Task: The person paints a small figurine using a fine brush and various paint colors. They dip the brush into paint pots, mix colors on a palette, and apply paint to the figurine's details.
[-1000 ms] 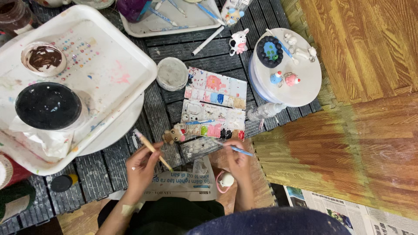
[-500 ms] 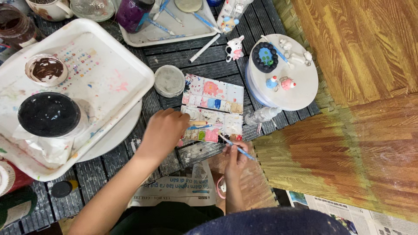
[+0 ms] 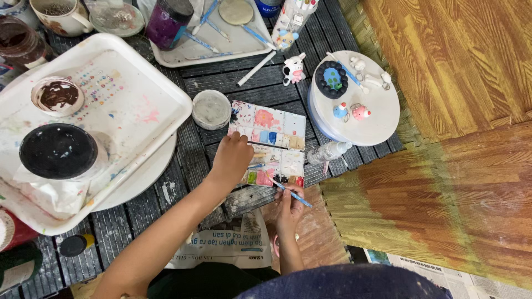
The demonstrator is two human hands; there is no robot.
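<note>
Head view shows one left hand (image 3: 231, 160) resting curled on one rectangular paint-smeared white palette (image 3: 270, 142). One right hand (image 3: 289, 204) pinches one thin blue-handled paintbrush (image 3: 292, 194), tip at the palette's lower edge. Two small painted clay figures (image 3: 350, 111) sit on one round white stand (image 3: 382, 113).

Palette (image 3: 272, 138) between tray (image 3: 160, 88) and turntable (image 3: 382, 119)

A flat rectangular paint palette (image 3: 271, 141) lay on the dark slatted table, its white wells smeared with pink, blue, yellow and green, with darker spots of paint along its near edge. Its near left part was hidden under the left hand. A thin paintbrush (image 3: 292, 194) with a light blue handle lay slanted across the palette's near right corner, its tip touching the paint there.
</note>
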